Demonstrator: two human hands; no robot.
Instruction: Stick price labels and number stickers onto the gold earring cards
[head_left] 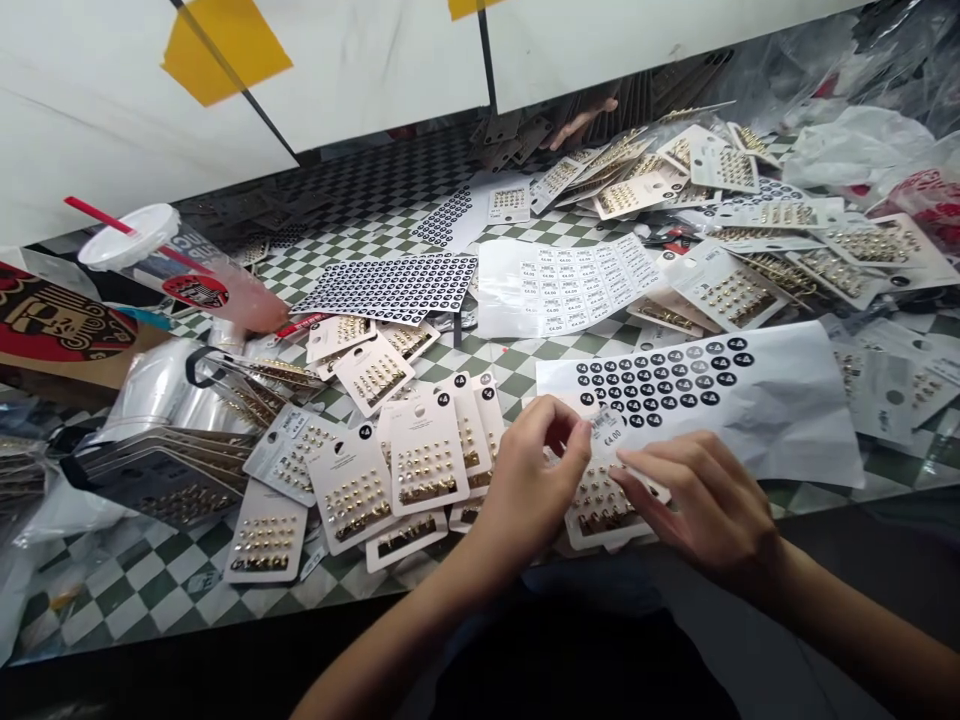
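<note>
My left hand [536,470] pinches the top edge of a white earring card [600,505] studded with gold earrings, near the table's front edge. My right hand [701,505] rests on the same card, fingers pressed on its upper right where a small price sticker [609,430] sits. Just behind the card lies a white sheet of round black stickers [667,375]. To the left, several more earring cards [420,465] lie overlapping, each with a black dot sticker.
A sheet of white price labels [570,285] and another black-sticker sheet [390,285] lie mid-table on the green-checked cloth [150,590]. A lidded cup with a red straw [187,270] lies far left. Heaps of cards [720,190] fill the right; another person's hand [581,120] shows at the back.
</note>
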